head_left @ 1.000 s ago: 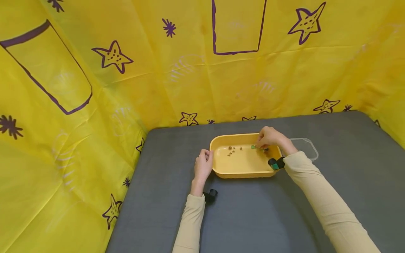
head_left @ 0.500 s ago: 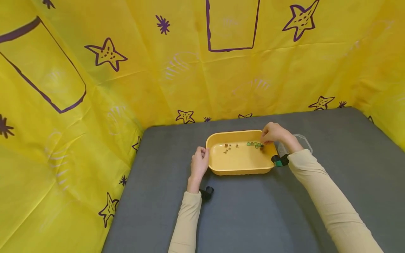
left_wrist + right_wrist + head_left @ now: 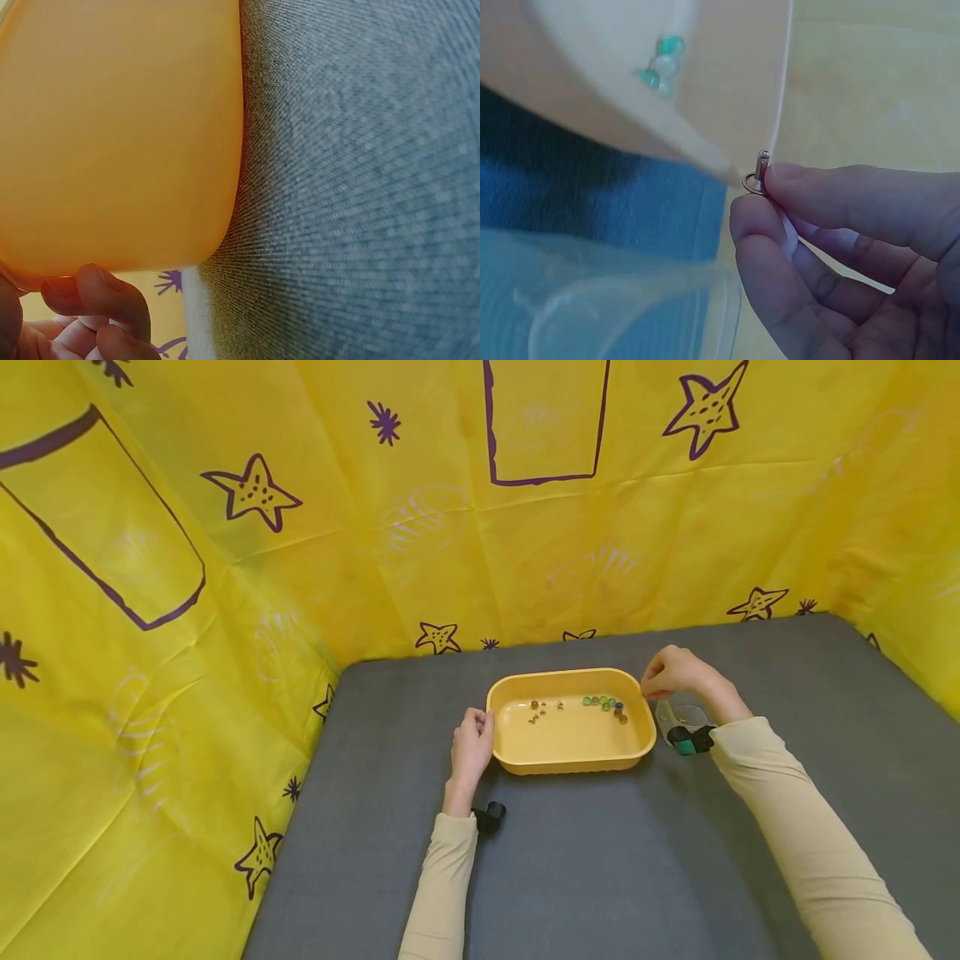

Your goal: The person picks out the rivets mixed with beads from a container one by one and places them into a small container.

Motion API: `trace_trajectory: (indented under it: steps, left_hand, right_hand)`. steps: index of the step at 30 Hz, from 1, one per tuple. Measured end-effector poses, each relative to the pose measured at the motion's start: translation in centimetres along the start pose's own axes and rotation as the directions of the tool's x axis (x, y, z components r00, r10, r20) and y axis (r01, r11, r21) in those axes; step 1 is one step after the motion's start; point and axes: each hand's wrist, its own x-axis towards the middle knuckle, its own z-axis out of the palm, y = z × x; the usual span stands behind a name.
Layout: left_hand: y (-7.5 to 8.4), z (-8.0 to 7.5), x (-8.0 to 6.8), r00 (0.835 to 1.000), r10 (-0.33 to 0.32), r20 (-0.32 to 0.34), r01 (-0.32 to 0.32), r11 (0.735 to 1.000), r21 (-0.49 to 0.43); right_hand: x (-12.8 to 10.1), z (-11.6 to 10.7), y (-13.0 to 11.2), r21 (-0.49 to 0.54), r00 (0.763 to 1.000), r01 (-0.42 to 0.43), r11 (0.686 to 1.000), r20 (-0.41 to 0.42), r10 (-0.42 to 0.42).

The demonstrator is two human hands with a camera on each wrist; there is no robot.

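Note:
A yellow plastic tub stands on the grey surface. At its left end my left hand grips the wall, fingers curled against it in the left wrist view. Just beyond the right wall is my right hand. Between thumb and forefinger it pinches a small metal stud with a round flat base and a short post. Inside the tub, green glass marbles lie at the right, with blue and brown ones beside them. Several tiny brass-coloured pieces and a brown marble lie at the left.
A clear plastic container stands right of the tub, partly hidden under my right wrist. Yellow cloth with purple drawings hangs behind and to the left. The grey surface extends in front.
My right hand has lifted out of the tub's right end and moved right past its wall, uncovering the marbles. The left hand keeps its grip. The head view has shifted slightly.

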Motion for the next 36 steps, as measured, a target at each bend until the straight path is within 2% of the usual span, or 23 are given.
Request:
trace_trajectory:
  steps: [12,23,36]
  left_hand:
    - [-0.1,0.0,0.0,1.000,-0.021,0.009,0.022,1.000,-0.012]
    - [0.1,-0.1,-0.1,1.000,-0.008,0.003,0.008,1.000,-0.022]
    - [0.1,0.0,-0.1,0.999,-0.031,0.008,0.031,0.999,-0.009]
  right_hand:
    - [-1.6,-1.3,1.4,-0.016,1.000,-0.018,1.000,-0.019,0.018]
    - [-2.1,-1.6,2.7,0.016,0.998,-0.056,0.998,-0.021,0.056]
    - [-2.1,-1.6,2.3,0.037,0.999,-0.048,0.998,-0.018,0.049]
